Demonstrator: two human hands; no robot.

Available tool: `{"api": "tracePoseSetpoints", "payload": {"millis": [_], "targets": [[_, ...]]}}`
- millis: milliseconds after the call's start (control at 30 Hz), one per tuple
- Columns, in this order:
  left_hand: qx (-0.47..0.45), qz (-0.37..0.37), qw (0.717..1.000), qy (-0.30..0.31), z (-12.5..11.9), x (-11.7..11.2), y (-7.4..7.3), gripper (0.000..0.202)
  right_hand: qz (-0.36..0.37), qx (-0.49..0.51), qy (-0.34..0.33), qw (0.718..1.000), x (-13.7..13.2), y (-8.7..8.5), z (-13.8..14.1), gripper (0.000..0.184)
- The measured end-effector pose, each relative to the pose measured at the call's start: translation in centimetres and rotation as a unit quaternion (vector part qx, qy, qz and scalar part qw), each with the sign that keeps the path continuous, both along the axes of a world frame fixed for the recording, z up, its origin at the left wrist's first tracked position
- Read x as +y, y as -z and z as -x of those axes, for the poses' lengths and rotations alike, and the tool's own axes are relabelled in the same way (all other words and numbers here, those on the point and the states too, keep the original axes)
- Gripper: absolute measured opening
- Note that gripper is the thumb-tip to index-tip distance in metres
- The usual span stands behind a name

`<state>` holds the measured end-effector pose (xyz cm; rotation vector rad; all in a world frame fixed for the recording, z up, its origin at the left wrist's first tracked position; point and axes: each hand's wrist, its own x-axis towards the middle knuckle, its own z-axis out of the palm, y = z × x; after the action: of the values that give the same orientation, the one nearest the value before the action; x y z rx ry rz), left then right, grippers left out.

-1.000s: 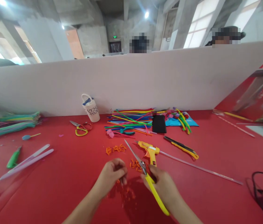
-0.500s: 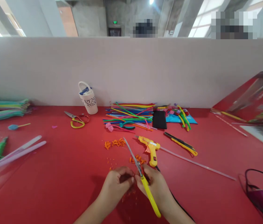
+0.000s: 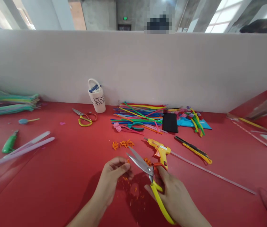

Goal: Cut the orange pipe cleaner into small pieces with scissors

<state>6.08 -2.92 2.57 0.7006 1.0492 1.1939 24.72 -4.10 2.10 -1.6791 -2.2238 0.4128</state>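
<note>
Between its thumb and fingertips my left hand [image 3: 113, 173] pinches a small orange fuzzy piece [image 3: 128, 161], mostly hidden by the fingers. My right hand [image 3: 175, 192] is wrapped round a pair of scissors [image 3: 149, 170] with one yellow and one orange-red handle. The blades are parted and point up and left, their tips close to my left fingertips. Orange scraps [image 3: 135, 189] and fine fluff lie on the red table under the hands. Short orange pieces [image 3: 127, 143] sit in small piles beyond the blades; another pile [image 3: 147, 161] is partly hidden behind the scissors.
A yellow glue gun [image 3: 162, 152] with a long glue stick [image 3: 211, 171] lies right of centre, near a black-and-yellow cutter [image 3: 193, 149]. Pipe cleaners [image 3: 138, 114], a black phone-like slab [image 3: 170, 123] and a white cup [image 3: 97, 98] stand along the partition. Other scissors [image 3: 85, 118] and tweezers [image 3: 26, 147] lie left.
My hands have come apart. The scissors have turned and their blades have opened, while the left hand shows an orange piece at its fingertips. The view has shifted slightly.
</note>
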Motion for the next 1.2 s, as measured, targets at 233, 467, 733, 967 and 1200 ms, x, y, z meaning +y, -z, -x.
{"api": "tracePoseSetpoints", "payload": {"millis": [233, 467, 733, 967, 1200], "targets": [[-0.044, -0.007, 0.998, -0.054, 0.4, 0.1, 0.0, 0.005, -0.069, -0.090, -0.074, 0.991, -0.2, 0.8, 0.5, 0.029], [-0.052, -0.018, 0.997, -0.053, 0.4, 0.1, -0.3, 0.008, -0.136, -0.134, -0.084, 0.978, -0.3, 1.2, 0.4, 0.027], [-0.054, -0.025, 0.996, -0.060, 0.4, 0.0, -0.2, 0.007, -0.144, -0.139, -0.091, 0.976, -0.4, 1.7, 0.3, 0.022], [-0.078, -0.030, 0.995, -0.059, 0.5, 0.1, -0.3, 0.008, -0.151, -0.139, -0.095, 0.974, -0.2, 1.5, 0.6, 0.025], [-0.070, -0.028, 0.996, -0.054, 0.5, 0.0, -0.2, 0.009, -0.094, -0.158, -0.091, 0.979, -0.4, 1.6, 0.4, 0.017]]}}
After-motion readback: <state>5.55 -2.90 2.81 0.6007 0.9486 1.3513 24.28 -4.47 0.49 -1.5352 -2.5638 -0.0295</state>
